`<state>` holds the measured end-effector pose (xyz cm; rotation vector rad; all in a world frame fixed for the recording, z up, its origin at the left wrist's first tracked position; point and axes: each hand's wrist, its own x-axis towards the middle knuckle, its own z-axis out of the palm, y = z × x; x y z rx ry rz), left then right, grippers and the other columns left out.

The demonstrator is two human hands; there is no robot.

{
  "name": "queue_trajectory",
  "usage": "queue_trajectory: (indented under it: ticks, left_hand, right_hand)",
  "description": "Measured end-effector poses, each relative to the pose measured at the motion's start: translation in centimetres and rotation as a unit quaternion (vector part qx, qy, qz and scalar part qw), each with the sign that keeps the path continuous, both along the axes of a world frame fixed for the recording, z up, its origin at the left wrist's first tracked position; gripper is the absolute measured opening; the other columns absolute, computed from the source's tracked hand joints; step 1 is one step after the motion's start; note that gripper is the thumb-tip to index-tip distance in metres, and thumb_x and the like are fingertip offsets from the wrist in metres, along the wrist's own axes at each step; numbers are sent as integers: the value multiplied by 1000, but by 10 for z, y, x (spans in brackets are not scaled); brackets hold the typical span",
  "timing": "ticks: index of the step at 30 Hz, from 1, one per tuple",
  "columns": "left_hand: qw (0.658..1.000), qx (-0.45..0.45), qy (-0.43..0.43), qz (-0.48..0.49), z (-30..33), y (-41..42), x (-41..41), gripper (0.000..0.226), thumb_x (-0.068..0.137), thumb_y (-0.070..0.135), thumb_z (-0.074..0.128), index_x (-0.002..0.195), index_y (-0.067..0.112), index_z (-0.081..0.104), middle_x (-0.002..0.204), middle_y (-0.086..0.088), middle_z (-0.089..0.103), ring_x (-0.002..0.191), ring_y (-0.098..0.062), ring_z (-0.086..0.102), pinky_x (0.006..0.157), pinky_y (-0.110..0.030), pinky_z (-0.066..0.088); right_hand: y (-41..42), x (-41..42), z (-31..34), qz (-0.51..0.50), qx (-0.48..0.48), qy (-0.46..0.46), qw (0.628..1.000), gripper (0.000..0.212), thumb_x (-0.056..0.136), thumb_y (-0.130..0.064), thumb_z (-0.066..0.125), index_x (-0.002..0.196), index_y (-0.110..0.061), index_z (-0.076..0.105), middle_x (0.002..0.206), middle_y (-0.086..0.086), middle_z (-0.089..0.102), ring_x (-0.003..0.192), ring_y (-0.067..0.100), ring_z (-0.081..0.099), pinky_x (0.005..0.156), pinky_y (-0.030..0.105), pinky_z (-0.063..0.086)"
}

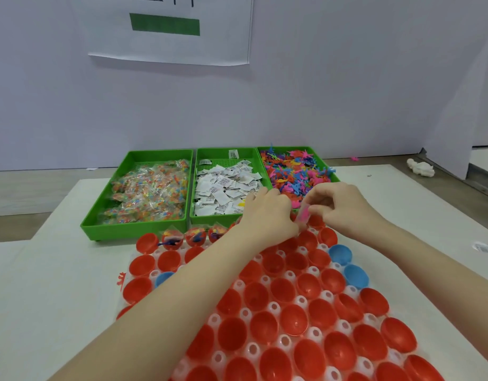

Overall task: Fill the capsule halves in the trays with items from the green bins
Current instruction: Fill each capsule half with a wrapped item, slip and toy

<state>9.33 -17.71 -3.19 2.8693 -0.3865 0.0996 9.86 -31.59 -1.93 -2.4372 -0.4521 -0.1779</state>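
Observation:
A white tray of red capsule halves, with a few blue halves, fills the near table. Three halves in the far row hold packets and figures. Behind stand three green bins: sweets in clear packets, white paper sachets, coloured plastic figures. My left hand and my right hand meet over the tray's far right row. Between them they pinch a small pink item. What else the left fingers hold is hidden.
A red plastic figure lies on the table left of the tray. A white lump and a pink figure sit at the far right. A printed sachet lies near the right edge. A white wall closes the back.

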Motion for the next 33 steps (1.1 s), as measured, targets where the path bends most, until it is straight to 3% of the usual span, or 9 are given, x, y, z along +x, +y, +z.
queue_trajectory:
  ticks: [4, 10, 13, 17, 24, 26, 28, 31, 33]
  left_hand:
    - [999, -35, 20, 19, 0, 0, 3, 41, 84, 49, 58, 106, 16, 67, 103, -6, 46, 116, -26, 36, 92, -39, 27]
    - [999, -45, 16, 20, -4, -4, 0, 29, 87, 33, 56, 105, 12, 64, 91, -2, 34, 113, -28, 35, 91, -41, 23]
    - [998, -52, 13, 29, -5, -3, 0, 31, 86, 37, 57, 107, 15, 65, 97, -2, 41, 112, -25, 36, 92, -41, 23]
    - [997, -60, 26, 27, -2, -2, 4, 36, 85, 46, 58, 101, 16, 68, 79, 2, 37, 94, -20, 29, 82, -39, 20]
    - [997, -74, 16, 19, 2, 4, 3, 45, 78, 55, 63, 105, 20, 69, 92, 1, 43, 113, -25, 36, 88, -39, 24]
    - [991, -135, -10, 14, 12, 10, -4, 47, 75, 56, 66, 109, 24, 69, 102, 4, 47, 113, -21, 41, 91, -36, 26]
    - [966, -251, -58, 3, 30, 23, -11, 38, 74, 48, 70, 104, 25, 70, 91, 12, 49, 99, -13, 48, 90, -33, 35]
    - [906, -399, -136, 35, 57, 65, -15, 7, 81, 36, 67, 83, 30, 70, 77, 18, 56, 69, -3, 48, 72, -25, 42]
    - [873, -447, -154, 120, 61, 103, -13, 11, 85, 30, 63, 86, 23, 70, 74, 7, 62, 66, -8, 51, 62, -16, 42]
  right_hand:
    - [1, -3, -1, 50, -88, -9, 995, 22, 80, 5, 60, 75, -16, 65, 71, -10, 63, 69, -2, 57, 65, 8, 44]
    - [11, -1, 1, 119, -297, -62, 945, 18, 79, 3, 56, 88, -8, 67, 86, 1, 56, 84, 21, 54, 75, 38, 46]
    - [12, 0, 3, 98, -259, -77, 958, 21, 78, 5, 59, 83, -11, 72, 84, -3, 45, 75, 20, 51, 68, 38, 46]
    - [6, 2, 8, 63, -148, -10, 987, 23, 74, -2, 70, 92, -16, 74, 73, -12, 58, 69, 2, 54, 64, 17, 45]
    - [-2, 8, 31, 43, 46, 87, 994, 15, 71, -12, 78, 76, -24, 71, 72, -12, 68, 61, -10, 58, 59, 8, 44]
    - [-5, 16, 33, -3, 126, 66, 990, 9, 76, -16, 74, 74, -24, 70, 74, -8, 69, 68, -2, 61, 61, 13, 42]
    - [-6, 27, 29, -66, 148, 36, 986, 3, 80, -17, 70, 78, -19, 70, 78, 0, 69, 74, 8, 60, 61, 17, 40]
    - [-7, 43, 16, -109, 84, 50, 989, 18, 84, -16, 65, 101, -12, 69, 101, 6, 68, 88, 13, 57, 72, 22, 41]
    - [-5, 49, 8, -81, 47, 88, 992, 29, 86, -18, 64, 114, -9, 64, 115, 7, 64, 98, 13, 55, 84, 25, 41]
